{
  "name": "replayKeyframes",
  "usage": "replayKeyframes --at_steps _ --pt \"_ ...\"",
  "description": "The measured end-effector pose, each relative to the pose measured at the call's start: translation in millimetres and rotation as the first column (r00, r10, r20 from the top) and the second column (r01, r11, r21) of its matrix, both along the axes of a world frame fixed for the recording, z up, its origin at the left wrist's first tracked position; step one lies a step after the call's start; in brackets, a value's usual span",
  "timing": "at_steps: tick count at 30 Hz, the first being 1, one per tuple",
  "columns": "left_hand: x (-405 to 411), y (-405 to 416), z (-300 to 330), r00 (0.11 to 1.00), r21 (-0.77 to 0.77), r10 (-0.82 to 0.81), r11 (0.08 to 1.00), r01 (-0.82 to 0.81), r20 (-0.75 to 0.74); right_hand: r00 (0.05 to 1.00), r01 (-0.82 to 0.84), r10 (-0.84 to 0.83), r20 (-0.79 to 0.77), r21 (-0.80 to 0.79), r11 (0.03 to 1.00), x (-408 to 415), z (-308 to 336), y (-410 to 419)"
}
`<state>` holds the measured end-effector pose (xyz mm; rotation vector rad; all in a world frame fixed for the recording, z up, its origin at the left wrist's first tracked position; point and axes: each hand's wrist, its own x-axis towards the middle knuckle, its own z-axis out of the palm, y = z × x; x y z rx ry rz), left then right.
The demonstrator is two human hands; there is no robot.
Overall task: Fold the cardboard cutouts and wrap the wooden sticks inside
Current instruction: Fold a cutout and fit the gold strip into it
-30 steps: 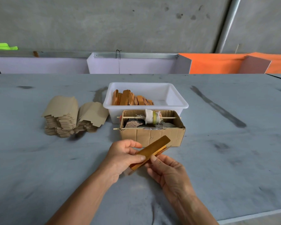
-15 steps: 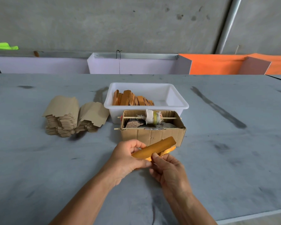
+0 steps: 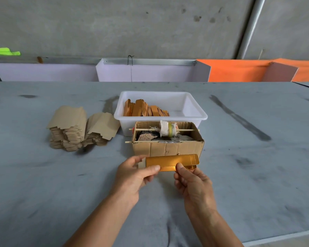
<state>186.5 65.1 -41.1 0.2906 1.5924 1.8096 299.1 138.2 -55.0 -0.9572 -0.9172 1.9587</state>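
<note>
Item held: gold folded cutout (image 3: 171, 162), level, just in front of the cardboard box (image 3: 168, 148). My left hand (image 3: 132, 177) pinches its left end, thumb on top; my right hand (image 3: 193, 184) pinches its lower edge near the middle. Behind the box: white tub (image 3: 194, 114) with wooden sticks (image 3: 144, 110) leaning at its left side. Left of the box: two stacks of brown cutouts (image 3: 78, 129) on the grey table (image 3: 257, 175). Across the box top: thin skewer (image 3: 146, 129) wrapped in cloth.
</note>
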Motion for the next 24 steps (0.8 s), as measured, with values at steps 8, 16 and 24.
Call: replayKeyframes --at_steps 8,16,24 --pt "17 11 -16 0.968 0.079 0.022 0.996 -0.043 0.25 1.0 0.026 -0.027 -0.014 -0.066 0.997 -8 1 -8" --pt "5 8 -19 0.963 0.171 0.012 0.983 -0.06 0.271 0.999 -0.047 0.048 0.007 -0.127 0.991 -7 8 -2" --pt "-3 16 -17 0.983 0.192 -0.025 0.981 -0.01 0.181 0.994 -0.078 0.084 0.067 -0.08 0.994 -9 11 1"
